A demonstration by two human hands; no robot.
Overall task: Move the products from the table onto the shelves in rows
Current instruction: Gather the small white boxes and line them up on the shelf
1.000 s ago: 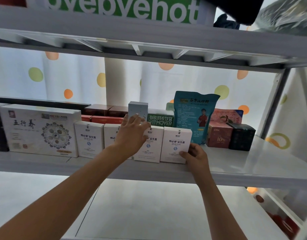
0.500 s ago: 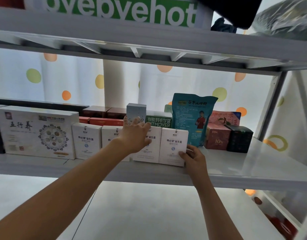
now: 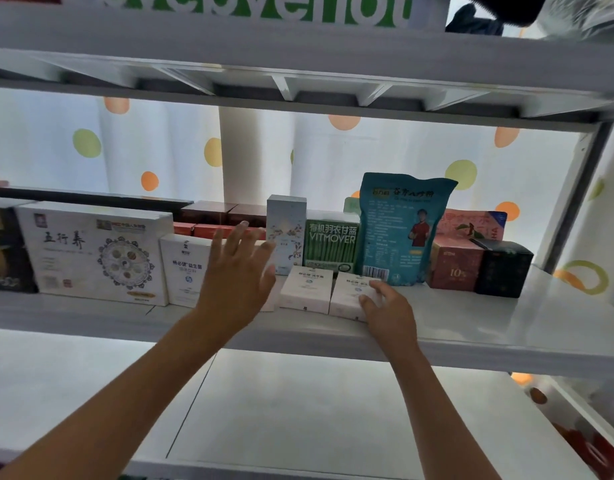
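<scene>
On the shelf [image 3: 472, 327], 2 small white boxes [image 3: 306, 289] lie flat, the right one under the lightly curled right fingers [image 3: 368, 301], probably to be aligned, while the left fingers [image 3: 241, 237] are spread apart, holding nothing, before the standing boxes.

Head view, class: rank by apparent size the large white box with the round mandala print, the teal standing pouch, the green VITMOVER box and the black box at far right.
1. Large white mandala-print box
2. Teal standing pouch
3. Green VITMOVER box and black box: look alike, unranked.
</scene>
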